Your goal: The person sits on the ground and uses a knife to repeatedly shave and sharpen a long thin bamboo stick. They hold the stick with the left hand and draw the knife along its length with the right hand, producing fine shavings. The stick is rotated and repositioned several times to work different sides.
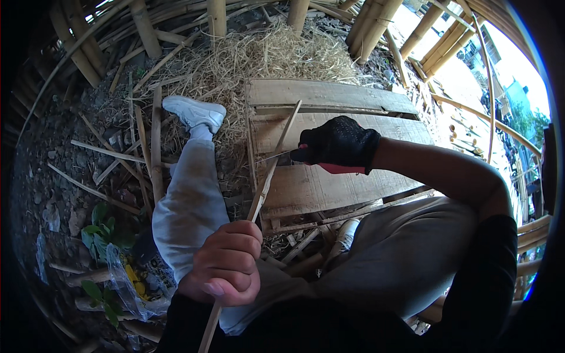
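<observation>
My bare left hand [229, 263] is closed round a long, narrow bamboo strip [259, 199]. The strip slants up and away from me, its far tip lying over a low platform of wooden planks [335, 191]. In a black glove with red on it, my right hand [341, 144] grips a knife [281, 155]. Only a bit of its thin blade shows, reaching left from my fingers to the strip and meeting it about halfway between my left hand and the tip. The knife's handle is hidden inside my right fist.
My legs straddle the platform, with a white shoe [197, 112] at its left. Behind it lies a heap of pale shavings [271, 56], backed by upright bamboo poles [216, 17]. Loose bamboo pieces [156, 144], a leafy plant [100, 232] and clear plastic [126, 282] lie on the left.
</observation>
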Available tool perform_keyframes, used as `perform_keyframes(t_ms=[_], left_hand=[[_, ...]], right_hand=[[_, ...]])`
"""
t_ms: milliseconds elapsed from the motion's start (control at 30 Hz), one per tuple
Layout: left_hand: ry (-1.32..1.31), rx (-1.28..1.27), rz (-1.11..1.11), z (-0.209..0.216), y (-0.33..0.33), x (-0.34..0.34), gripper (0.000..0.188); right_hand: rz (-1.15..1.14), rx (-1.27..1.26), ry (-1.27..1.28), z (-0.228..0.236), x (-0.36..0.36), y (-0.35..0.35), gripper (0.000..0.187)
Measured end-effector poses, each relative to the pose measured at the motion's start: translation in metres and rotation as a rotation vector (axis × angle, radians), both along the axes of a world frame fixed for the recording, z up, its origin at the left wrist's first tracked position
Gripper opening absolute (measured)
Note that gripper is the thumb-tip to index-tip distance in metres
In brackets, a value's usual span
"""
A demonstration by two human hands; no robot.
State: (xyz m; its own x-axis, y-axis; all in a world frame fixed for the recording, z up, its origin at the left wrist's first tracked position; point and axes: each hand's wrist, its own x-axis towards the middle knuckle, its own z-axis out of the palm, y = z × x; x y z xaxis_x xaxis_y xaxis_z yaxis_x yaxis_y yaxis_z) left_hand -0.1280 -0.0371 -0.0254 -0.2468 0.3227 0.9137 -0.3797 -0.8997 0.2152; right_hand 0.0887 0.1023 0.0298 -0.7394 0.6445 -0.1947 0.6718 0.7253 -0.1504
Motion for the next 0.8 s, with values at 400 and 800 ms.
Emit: perform_keyframes(t_ms=[400, 800], left_hand=[[-0.020, -0.056, 0.014, -0.004, -0.005, -0.005, 0.055], [-0.180, -0.193, 0.129, -0.006, -0.014, 0.004, 0.061]], right_hand=[[-0.338, -0.065, -0.187, 0.005, 0.005, 0.019, 0.049], [-0.049, 0.025, -0.108, -0.002, -0.011, 0.006, 0.031]])
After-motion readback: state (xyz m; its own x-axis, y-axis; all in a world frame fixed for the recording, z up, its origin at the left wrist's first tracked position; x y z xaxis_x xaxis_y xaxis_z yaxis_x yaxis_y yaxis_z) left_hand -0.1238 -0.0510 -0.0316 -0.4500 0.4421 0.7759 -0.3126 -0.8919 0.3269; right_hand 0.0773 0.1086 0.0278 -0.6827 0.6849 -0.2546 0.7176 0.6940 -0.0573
